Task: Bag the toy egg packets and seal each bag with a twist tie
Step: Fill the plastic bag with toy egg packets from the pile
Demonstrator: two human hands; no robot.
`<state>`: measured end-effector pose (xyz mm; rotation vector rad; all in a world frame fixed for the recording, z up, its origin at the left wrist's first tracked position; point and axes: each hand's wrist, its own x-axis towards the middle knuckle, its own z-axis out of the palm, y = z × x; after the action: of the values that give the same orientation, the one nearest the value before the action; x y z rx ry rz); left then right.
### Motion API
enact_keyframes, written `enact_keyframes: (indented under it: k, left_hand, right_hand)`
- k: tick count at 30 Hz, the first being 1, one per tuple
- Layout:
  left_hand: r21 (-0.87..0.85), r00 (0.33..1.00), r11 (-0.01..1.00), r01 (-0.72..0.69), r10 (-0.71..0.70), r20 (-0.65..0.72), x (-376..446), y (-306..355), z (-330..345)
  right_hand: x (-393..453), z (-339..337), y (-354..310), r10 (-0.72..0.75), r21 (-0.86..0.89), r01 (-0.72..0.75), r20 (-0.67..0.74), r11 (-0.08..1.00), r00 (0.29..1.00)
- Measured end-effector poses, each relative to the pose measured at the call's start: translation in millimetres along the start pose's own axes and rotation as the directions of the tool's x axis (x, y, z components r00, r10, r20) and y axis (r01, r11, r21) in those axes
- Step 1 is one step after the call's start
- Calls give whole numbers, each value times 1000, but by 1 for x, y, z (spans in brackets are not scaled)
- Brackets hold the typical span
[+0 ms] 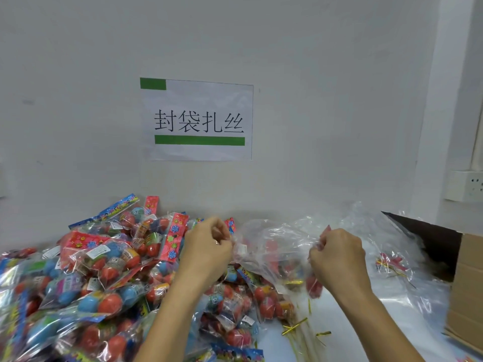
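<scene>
A big heap of toy egg packets (86, 278) with red and blue eggs and bright header cards covers the left of the table. A clear plastic bag (274, 246) hangs above the table between my hands, with red packets dimly seen inside it. My left hand (209, 246) pinches the bag's left edge. My right hand (337, 254) pinches its right edge. Gold twist ties (295, 327) lie loose on the table below the bag.
An open cardboard box (465, 288) stands at the right edge. Loose clear bags (392, 257), one holding red pieces and ties, lie in front of it. A paper sign (198, 121) is stuck on the wall, and a wall socket (467, 185) sits at far right.
</scene>
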<state>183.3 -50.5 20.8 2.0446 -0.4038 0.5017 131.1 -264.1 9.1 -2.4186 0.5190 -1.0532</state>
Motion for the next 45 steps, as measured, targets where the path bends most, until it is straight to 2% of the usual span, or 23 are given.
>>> enact_keyframes:
  k: [1, 2, 4, 5, 7, 9, 10, 11, 13, 15, 17, 21, 24, 27, 30, 33, 35, 37, 39, 41, 42, 43, 45]
  left_hand:
    - [-21, 998, 999, 30, -29, 56, 0, 2, -1]
    - [-1, 978, 997, 80, -78, 191, -1, 4, -1]
    - [120, 863, 978, 169, -205, 461, -8, 5, 9]
    - [156, 832, 963, 221, -269, 484, -11, 4, 20]
    - [195, 888, 939, 283, -334, 315, -21, 2, 44]
    - [217, 961, 943, 252, -271, 59, -27, -6, 62]
    - [210, 969, 947, 244, -248, -6, -28, -11, 64]
    - [202, 969, 948, 244, -248, -6, -26, -16, 62]
    - [198, 959, 950, 241, -264, 102, -17, -23, 51]
    - [99, 939, 967, 236, -253, 232, -8, -19, 36]
    - [-37, 930, 976, 216, -194, 312, -5, -9, 21]
    - [-95, 860, 991, 92, -30, 510, -9, -2, 11]
    - [-186, 814, 979, 82, 42, 579, -12, 1, 7]
    - [-247, 795, 958, 148, 34, 606, -14, 2, 7]
    - [-346, 866, 906, 242, -41, 499, -12, 0, 11]
    - [-474, 893, 823, 312, -85, 441, -6, -4, 8]
    - [-537, 896, 776, 330, -77, 438, -4, -5, 1]
    - [-594, 925, 741, 315, -99, 367, -4, -3, -4]
    - [-625, 978, 751, 210, -170, 124, 0, -1, -2]
    - [-637, 972, 765, 96, -210, -106, 3, 1, 0]
    - [-634, 963, 772, 51, -206, -173, 4, 1, -1]
    - [-624, 959, 781, 20, -192, -209, 5, 2, -2]
    - [-603, 958, 797, -10, -165, -233, 7, 1, -5]
  right_hand:
    - [1, 0, 0, -1, 17, 1, 3, 1000, 1000]
    - [1, 0, -1, 3, 34, -3, 11, 999, 1000]
    - [-1, 1, -5, 0, 61, -2, 23, 998, 1000]
    - [-2, 2, -8, -10, 73, 8, 30, 997, 1000]
    - [-5, 4, -14, -42, 97, 37, 52, 995, 998]
    - [-8, 6, -16, -54, 101, 48, 57, 994, 997]
    - [-7, 6, -16, -51, 83, 47, 50, 995, 997]
    - [-6, 5, -14, -42, 59, 40, 40, 997, 998]
    - [-3, 3, -8, -15, 17, 15, 27, 1000, 1000]
    - [0, 1, -1, 6, 5, -6, 18, 1000, 1000]
    - [2, 1, 4, 19, 6, -19, 6, 1000, 1000]
    - [3, 5, 6, 40, 26, -40, -7, 999, 999]
    - [4, 6, 7, 25, 46, -25, -1, 999, 1000]
    - [4, 7, 5, -28, 96, 23, 49, 995, 998]
    - [2, 6, 3, -133, 211, 83, 234, 974, 963]
    - [3, -7, 6, -191, 280, 38, 546, 959, 816]
    - [3, -21, 9, -151, 244, -17, 651, 970, 744]
    - [7, -27, 14, -101, 194, -26, 616, 981, 781]
    - [13, -24, 22, -52, 110, -3, 493, 994, 869]
    - [17, -17, 27, -32, -2, 34, 304, 999, 952]
    - [16, -12, 27, -33, -57, 47, 225, 997, 974]
    - [13, -6, 25, -40, -90, 57, 183, 994, 982]
    - [3, 7, 14, -64, -81, 84, 216, 993, 974]
